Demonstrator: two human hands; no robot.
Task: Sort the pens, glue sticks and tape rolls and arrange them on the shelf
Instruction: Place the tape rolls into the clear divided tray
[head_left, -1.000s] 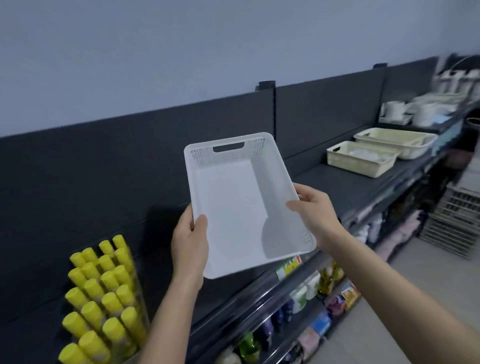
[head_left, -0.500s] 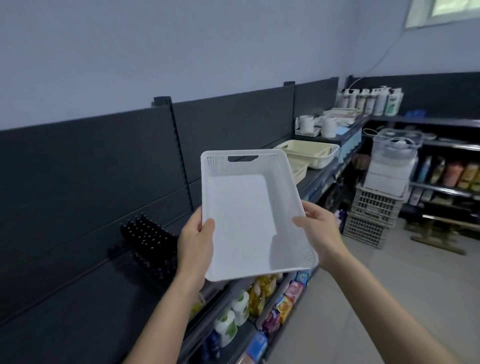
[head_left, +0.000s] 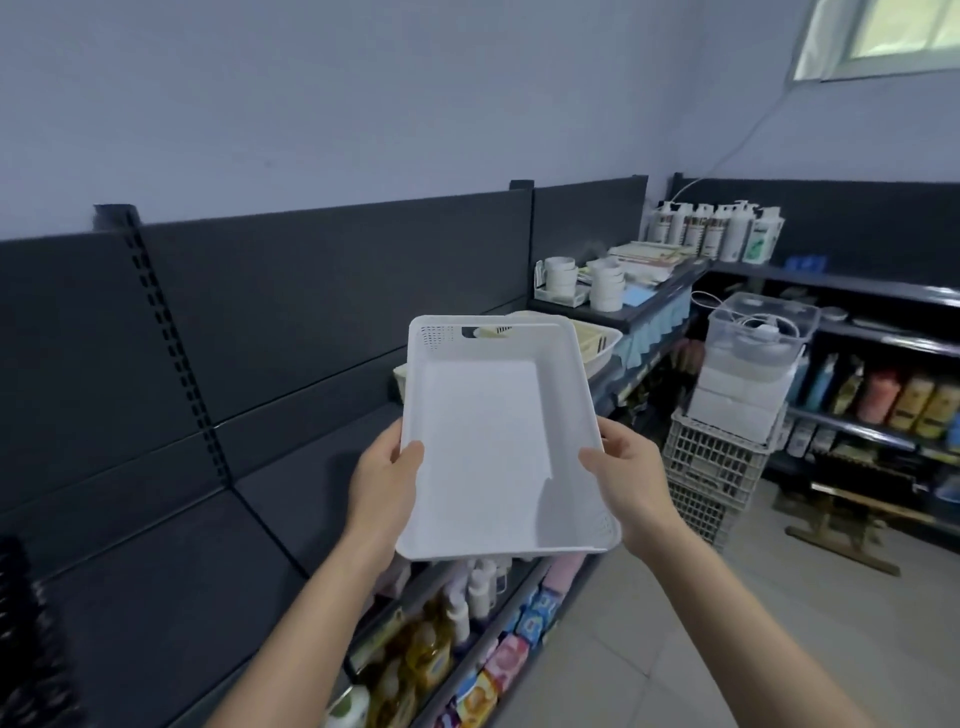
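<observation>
I hold an empty white plastic basket (head_left: 488, 441) in front of me, tilted so its inside faces me, with a handle slot at its far end. My left hand (head_left: 387, 480) grips its left rim and my right hand (head_left: 631, 478) grips its right rim. The dark grey top shelf (head_left: 291, 493) runs beside and below the basket on the left. Cream baskets (head_left: 597, 340) sit further along that shelf, partly hidden behind the white basket. Stacks of white tape rolls (head_left: 561, 275) stand on the shelf beyond. A black rack (head_left: 26, 634) shows at the far left edge.
Lower shelves hold bottles and coloured packets (head_left: 483, 660). Stacked grey crates (head_left: 722, 467) with a clear lidded box (head_left: 758, 327) on top stand on the floor at the right. White pump bottles (head_left: 717, 228) line the corner shelf. Tiled floor (head_left: 701, 623) lies to the right.
The view has swung right along the shelf: the yellow glue sticks have left the frame and the corner shelves and crates have come in. Both hands keep the basket.
</observation>
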